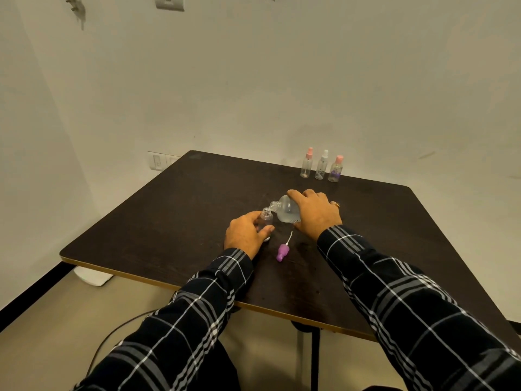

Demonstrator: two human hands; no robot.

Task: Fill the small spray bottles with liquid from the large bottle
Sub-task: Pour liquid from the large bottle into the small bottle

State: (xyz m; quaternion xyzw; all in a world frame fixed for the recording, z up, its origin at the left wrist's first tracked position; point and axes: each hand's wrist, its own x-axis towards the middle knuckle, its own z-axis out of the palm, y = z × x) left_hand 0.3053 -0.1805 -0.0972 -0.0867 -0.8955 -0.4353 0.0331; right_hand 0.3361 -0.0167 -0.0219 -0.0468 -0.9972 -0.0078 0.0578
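Note:
My left hand (245, 233) grips a small clear spray bottle (265, 218) that stands uncapped on the dark table (158, 221). My right hand (315, 213) holds the large clear bottle (286, 209) tilted to the left, its open neck just above the small bottle's mouth. Clear liquid shows inside the large bottle. A purple spray cap (282, 251) with its white tube lies on the table between my wrists.
Three small spray bottles stand in a row at the table's far edge: one with a pink top (306, 164), one with a white top (322, 165), one with a pink cap (335, 169). A wall runs close behind the table. A cable lies on the floor at the lower left.

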